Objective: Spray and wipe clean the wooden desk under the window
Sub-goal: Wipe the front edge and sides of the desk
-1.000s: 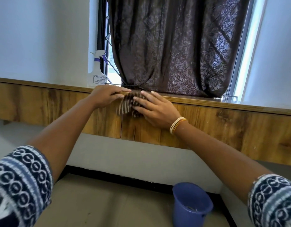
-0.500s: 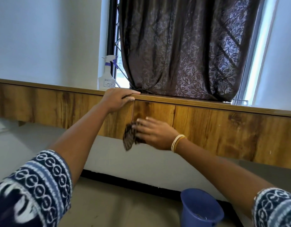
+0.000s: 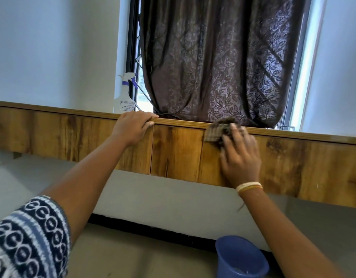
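Note:
The wooden desk (image 3: 177, 151) runs across the view under the window, and I see its front panels from below. My left hand (image 3: 133, 127) grips the desk's top edge, fingers curled over it. My right hand (image 3: 240, 155) presses a striped brown cloth (image 3: 217, 131) flat against the front panel just under the top edge, fingers spread and blurred by motion. A white spray bottle (image 3: 124, 97) with a purple trigger stands on the desk top behind my left hand, by the window frame.
A dark patterned curtain (image 3: 223, 63) hangs over the window and bunches on the desk top. A blue bucket (image 3: 240, 257) stands on the floor below my right arm. White walls flank the window on both sides.
My right hand carried the cloth down the front panel, then up and to the right to the top edge. My left hand stayed on the desk edge.

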{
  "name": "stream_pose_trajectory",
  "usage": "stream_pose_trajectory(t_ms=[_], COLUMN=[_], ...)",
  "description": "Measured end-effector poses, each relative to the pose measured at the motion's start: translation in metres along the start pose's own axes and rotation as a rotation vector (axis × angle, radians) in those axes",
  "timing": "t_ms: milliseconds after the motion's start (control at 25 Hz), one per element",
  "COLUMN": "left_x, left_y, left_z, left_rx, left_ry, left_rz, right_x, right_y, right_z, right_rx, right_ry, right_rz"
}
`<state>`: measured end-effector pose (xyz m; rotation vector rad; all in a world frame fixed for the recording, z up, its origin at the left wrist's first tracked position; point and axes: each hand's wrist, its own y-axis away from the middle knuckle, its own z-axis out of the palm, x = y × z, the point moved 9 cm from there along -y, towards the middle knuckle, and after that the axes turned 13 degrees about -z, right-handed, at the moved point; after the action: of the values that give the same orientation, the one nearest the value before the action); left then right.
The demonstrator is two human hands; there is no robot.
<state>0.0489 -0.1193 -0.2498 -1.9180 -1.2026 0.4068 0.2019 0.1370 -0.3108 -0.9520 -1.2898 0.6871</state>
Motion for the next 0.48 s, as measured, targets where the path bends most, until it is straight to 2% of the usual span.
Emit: stream_pose_trajectory(t_ms=[80,160,200,240,320,360,400,480], left_x=[0.009,0.037,0.061,0.086,0.133,0.149,0.16,0.173], left_y=[0.012,0.027,0.032,0.036,0.035,0.034,0.032,0.031], left_z=[-0.001,-0.003,-0.004,-0.001,0.006,0.009,0.011,0.019], left_rx=[0.023,0.081,0.096,0.093,0.047,0.021,0.021,0.027], left_ry=[-0.074,-0.122,-0.114,-0.095,-0.062,-0.06,-0.065,-0.089], left_rz=[-0.094,-0.12,-0.082,-0.018,0.104,0.139,0.163,0.182], right_x=[0.04,0.044,0.029,0.004,-0.043,-0.046,-0.034,0.012], right_y=[0.032,0.035,0.025,0.013,0.005,0.008,0.011,0.02], right_z=[-0.016,-0.018,-0.014,-0.007,0.01,0.013,0.01,-0.006], right_rx=[0.032,0.071,0.073,0.05,-0.04,-0.063,-0.044,0.037], right_ry=[0.053,0.032,0.007,-0.038,-0.112,-0.119,-0.113,-0.061], right_rz=[0.245,0.44,0.413,0.275,-0.124,-0.224,-0.233,-0.085])
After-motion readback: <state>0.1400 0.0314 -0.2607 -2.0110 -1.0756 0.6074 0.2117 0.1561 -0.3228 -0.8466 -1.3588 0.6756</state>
